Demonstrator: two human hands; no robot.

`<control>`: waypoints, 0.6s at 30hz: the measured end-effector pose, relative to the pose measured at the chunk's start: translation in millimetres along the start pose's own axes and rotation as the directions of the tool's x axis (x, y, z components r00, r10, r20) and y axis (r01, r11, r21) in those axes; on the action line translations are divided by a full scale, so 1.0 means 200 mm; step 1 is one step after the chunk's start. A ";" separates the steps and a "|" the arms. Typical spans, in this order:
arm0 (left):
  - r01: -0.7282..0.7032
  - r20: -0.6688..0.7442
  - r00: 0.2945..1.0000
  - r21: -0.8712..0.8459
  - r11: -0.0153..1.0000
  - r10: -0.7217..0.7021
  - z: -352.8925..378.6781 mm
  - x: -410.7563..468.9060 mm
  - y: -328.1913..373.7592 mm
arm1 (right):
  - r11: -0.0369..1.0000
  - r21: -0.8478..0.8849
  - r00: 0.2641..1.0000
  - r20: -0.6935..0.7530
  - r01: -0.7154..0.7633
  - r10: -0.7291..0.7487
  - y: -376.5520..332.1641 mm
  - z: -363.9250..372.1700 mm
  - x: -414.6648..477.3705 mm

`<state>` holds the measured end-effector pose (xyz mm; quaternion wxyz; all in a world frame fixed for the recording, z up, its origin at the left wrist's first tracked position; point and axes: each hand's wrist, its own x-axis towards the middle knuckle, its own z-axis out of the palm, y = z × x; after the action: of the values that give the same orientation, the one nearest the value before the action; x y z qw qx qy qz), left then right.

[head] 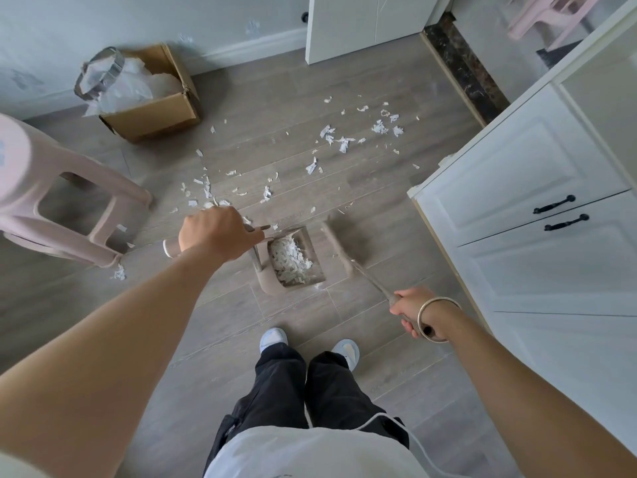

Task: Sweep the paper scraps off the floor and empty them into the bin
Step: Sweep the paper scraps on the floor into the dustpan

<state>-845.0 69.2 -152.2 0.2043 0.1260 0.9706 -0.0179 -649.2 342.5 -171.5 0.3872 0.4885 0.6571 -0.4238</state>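
White paper scraps (339, 139) lie scattered over the grey wood floor ahead of me. A beige dustpan (275, 284) stands on the floor in front of my feet with a pile of scraps inside it. My left hand (215, 232) grips the top of the dustpan's upright handle. My right hand (415, 313) is closed around the handle of a beige broom (339, 248), whose blurred bristles sit just right of the dustpan. A bin (100, 75) with a metal ring and white liner stands at the far left by the wall.
A cardboard box (155, 112) with white plastic sits next to the bin. A pink plastic stool (51, 201) stands at the left with scraps by its leg. White cabinets (537, 208) with black handles line the right. A white door and dark threshold are at the back.
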 end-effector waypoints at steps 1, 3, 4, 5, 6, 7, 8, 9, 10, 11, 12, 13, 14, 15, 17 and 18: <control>-0.003 0.002 1.000 -0.002 1.000 0.003 0.00 0.00 -0.01 | 1.000 -0.028 1.000 -0.013 0.002 -0.003 0.00 0.05 0.03; -0.010 0.002 1.000 -0.007 1.000 0.010 0.00 0.00 0.00 | 0.997 -0.074 1.000 -0.030 -0.004 0.002 0.00 0.14 0.07; -0.011 0.001 1.000 -0.006 1.000 0.011 0.00 0.00 0.00 | 0.996 -0.093 1.000 -0.021 -0.004 0.002 0.00 0.18 0.08; -0.013 0.001 1.000 -0.004 1.000 0.013 0.00 0.00 -0.01 | 0.995 -0.103 1.000 0.007 0.001 -0.001 -0.01 0.22 0.07; -0.013 0.000 1.000 -0.004 1.000 0.013 0.00 -0.01 -0.01 | 0.995 -0.102 0.999 0.042 0.012 -0.008 -0.02 0.24 0.06; -0.015 -0.001 1.000 -0.003 1.000 0.015 0.00 -0.01 -0.02 | 0.995 -0.095 0.997 0.082 0.022 -0.015 -0.03 0.24 0.04; -0.019 0.001 1.000 -0.005 1.000 0.019 0.00 -0.01 -0.02 | 0.996 -0.088 0.993 0.116 0.029 -0.019 -0.04 0.22 0.02; -0.019 0.005 1.000 -0.008 1.000 0.019 0.00 -0.01 -0.02 | 0.996 -0.086 0.990 0.141 0.032 -0.019 -0.06 0.19 -0.01; -0.018 0.010 1.000 -0.011 1.000 0.018 -0.01 -0.01 -0.03 | 0.996 -0.087 0.988 0.152 0.031 -0.017 -0.06 0.15 -0.04; -0.016 0.014 1.000 -0.014 1.000 0.016 -0.01 -0.01 -0.03 | 0.995 -0.092 0.989 0.149 0.026 -0.012 -0.06 0.10 -0.06; -0.012 0.019 1.000 -0.016 1.000 0.013 -0.02 -0.01 -0.03 | 0.995 -0.095 0.990 0.143 0.017 -0.003 -0.06 0.06 -0.08; -0.011 0.022 1.000 -0.022 1.000 0.011 -0.02 -0.01 -0.03 | 0.995 -0.096 0.991 0.133 0.006 0.006 -0.05 0.02 -0.10; -0.012 0.024 1.000 -0.030 0.999 0.012 -0.02 -0.02 -0.03 | 0.996 -0.089 0.993 0.120 -0.002 0.013 -0.04 0.00 -0.11; -0.008 0.026 1.000 -0.038 0.999 0.009 -0.03 -0.03 -0.03 | 0.997 -0.078 0.994 0.111 -0.010 0.019 -0.02 -0.02 -0.12; 0.003 0.022 1.000 -0.055 0.998 -0.001 -0.03 -0.04 -0.04 | 0.997 -0.068 0.995 0.096 -0.020 0.027 -0.01 -0.04 -0.13; 0.012 0.020 1.000 -0.064 0.998 -0.010 -0.03 -0.06 -0.06 | 0.998 -0.066 0.996 0.087 -0.023 0.029 0.00 -0.04 -0.14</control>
<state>-840.2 55.8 -143.0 0.2179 0.1139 0.9692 0.0111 -643.5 341.0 -142.9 0.4368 0.4652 0.6464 -0.4183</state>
